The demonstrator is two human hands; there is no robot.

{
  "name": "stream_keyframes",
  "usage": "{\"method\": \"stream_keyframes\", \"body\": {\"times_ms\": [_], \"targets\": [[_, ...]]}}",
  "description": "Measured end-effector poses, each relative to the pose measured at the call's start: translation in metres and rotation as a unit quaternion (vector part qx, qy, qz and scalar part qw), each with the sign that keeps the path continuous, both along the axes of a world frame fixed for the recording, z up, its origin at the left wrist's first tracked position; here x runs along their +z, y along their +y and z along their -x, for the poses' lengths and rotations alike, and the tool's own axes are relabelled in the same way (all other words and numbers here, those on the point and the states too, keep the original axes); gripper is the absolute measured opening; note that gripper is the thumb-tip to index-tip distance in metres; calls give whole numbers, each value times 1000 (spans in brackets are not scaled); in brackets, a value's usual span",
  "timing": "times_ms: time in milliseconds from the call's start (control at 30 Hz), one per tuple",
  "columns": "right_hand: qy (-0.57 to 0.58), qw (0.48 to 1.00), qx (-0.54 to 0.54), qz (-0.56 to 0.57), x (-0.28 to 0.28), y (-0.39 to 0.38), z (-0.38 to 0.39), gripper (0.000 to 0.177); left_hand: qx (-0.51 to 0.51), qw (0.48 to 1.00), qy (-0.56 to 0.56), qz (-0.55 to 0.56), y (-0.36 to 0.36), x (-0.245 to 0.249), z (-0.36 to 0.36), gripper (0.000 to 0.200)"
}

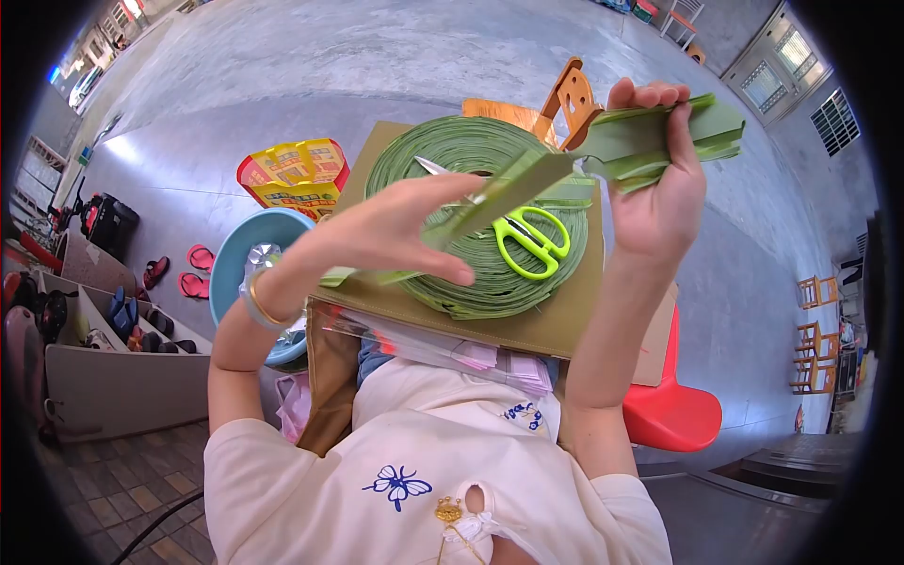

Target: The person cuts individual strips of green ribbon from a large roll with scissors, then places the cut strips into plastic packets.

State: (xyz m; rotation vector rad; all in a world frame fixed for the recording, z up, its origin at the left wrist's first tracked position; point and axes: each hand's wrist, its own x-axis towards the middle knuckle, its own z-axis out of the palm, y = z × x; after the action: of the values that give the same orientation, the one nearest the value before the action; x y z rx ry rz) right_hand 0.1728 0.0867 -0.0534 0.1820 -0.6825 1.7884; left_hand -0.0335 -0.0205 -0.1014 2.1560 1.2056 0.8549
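Holding a sheaf of flat, folded, matte-green strips (636, 137), the person's right hand (661, 212) is raised above the far right of the counter (570, 325), a square surface covered in olive-brown material, its fingers and thumb closed around the sheaf. Governing relation: one long, flat green strip (518, 190) slopes from the sheaf's left end toward the person's left hand (400, 221), its long axis diagonal, upper end at the right hand, lower stretch nearer the left. Left hand: thumb and fingers spread well apart, the strip passing at the gap between them; motion blur there, so whether it touches the skin cannot be told. Condition of the sheaf: layered, creased lengthwise, edges paler, the right end uneven. Beneath the strip: one broad, round, flat coil of narrow green bands (414, 155), wound in many close turns, lying on the counter. Upon the coil: one pair of scissors with lime-green plastic loop handles (532, 243) and metal blades, the tip pointing to the far left. Adjacent, left of the counter: one yellow-and-red printed bag (294, 174); one round, light-blue plastic tub (224, 264).
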Motion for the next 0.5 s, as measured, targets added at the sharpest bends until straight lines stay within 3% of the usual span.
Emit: {"method": "stream_keyframes", "body": {"times_ms": [100,133,267,433,467,500], "targets": [[-6,998,24,-50,14,2,-18,15,-140,977,-66,147,8,15,-20,48],[-8,998,23,-53,17,5,-28,14,-160,948,-165,221,1,30,-25,33],[15,999,9,-28,-6,36,-65,15,-244,866,-376,222,-16,48,-27,32],[-39,990,-125,45,-44,40,-59,16,-190,839,-417,295,-39,80,-17,29],[-59,988,-139,37,-49,35,-52,16,-126,852,-427,276,-46,86,-25,28],[-80,985,-153,29,-54,29,-43,16,-105,899,-363,220,-43,90,-28,25]]}}
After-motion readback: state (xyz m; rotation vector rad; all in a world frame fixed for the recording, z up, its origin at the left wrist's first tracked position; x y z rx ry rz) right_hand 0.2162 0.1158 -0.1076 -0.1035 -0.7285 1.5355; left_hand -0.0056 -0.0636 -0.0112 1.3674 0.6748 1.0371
